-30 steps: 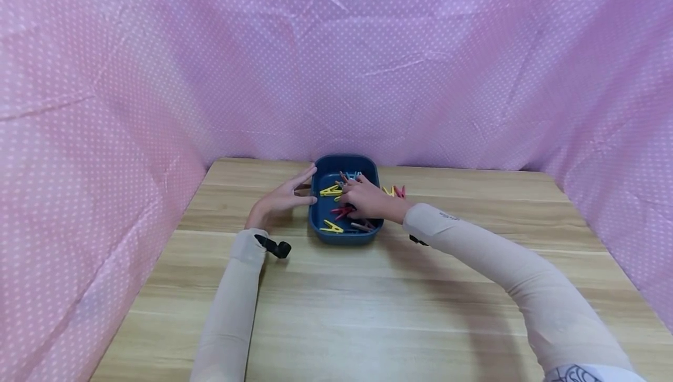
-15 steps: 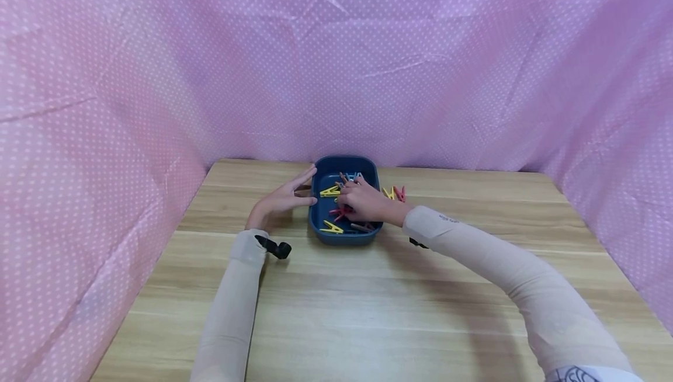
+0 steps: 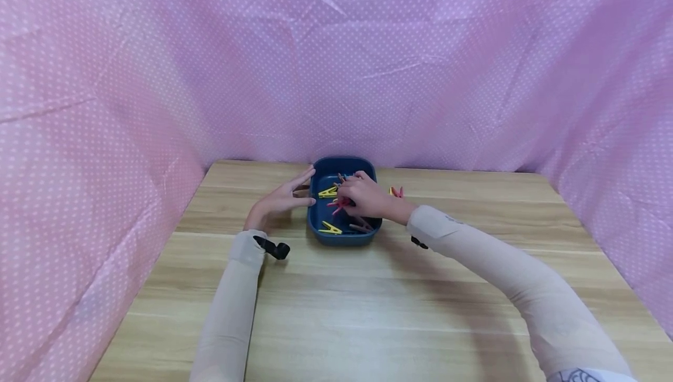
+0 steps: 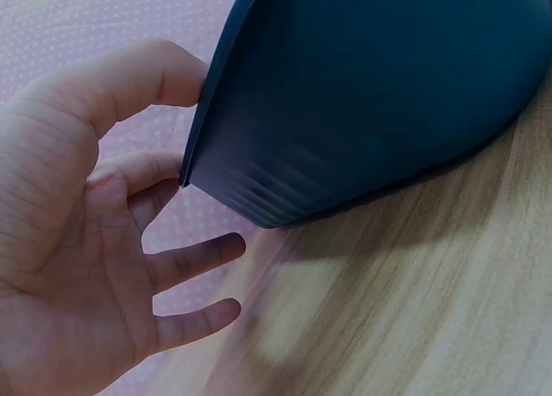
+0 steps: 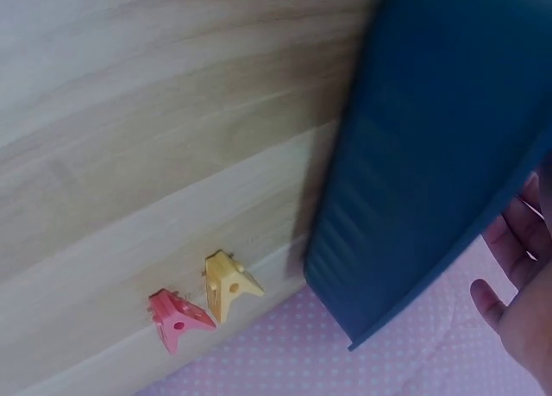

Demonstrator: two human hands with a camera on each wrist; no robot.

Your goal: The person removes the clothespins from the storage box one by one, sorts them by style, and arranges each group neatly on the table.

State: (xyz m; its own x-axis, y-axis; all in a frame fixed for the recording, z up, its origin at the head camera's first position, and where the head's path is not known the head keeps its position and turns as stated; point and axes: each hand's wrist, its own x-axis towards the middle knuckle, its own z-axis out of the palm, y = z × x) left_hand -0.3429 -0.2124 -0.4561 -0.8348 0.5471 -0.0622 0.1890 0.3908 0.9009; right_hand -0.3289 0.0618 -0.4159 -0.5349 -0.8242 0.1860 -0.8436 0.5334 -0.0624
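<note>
A dark blue plastic box [image 3: 344, 240] stands near the table's back edge. My left hand [image 3: 282, 200] is at its left side, fingers spread, thumb and forefinger touching the rim; in the left wrist view the other fingers of that hand [image 4: 95, 232] stretch out free of the box. Inside the box my right hand [image 3: 365, 196] pinches a red clothespin [image 3: 340, 202]; its fingertips are partly hidden. Yellow clothespins [image 3: 330, 228] lie at the left inside the box, a brownish clothespin [image 3: 361, 225] near its front. Others at the back are half covered by the hand.
To the right of the box, a pink-red clothespin [image 5: 178, 319] and a yellow clothespin [image 5: 228, 284] stand side by side on the wooden table [image 3: 336, 312]. A pink dotted cloth [image 3: 336, 78] hangs behind and at both sides.
My right hand has shifted within the box and taken hold of the red clothespin, which has risen a little toward the back. My left hand stays at the rim.
</note>
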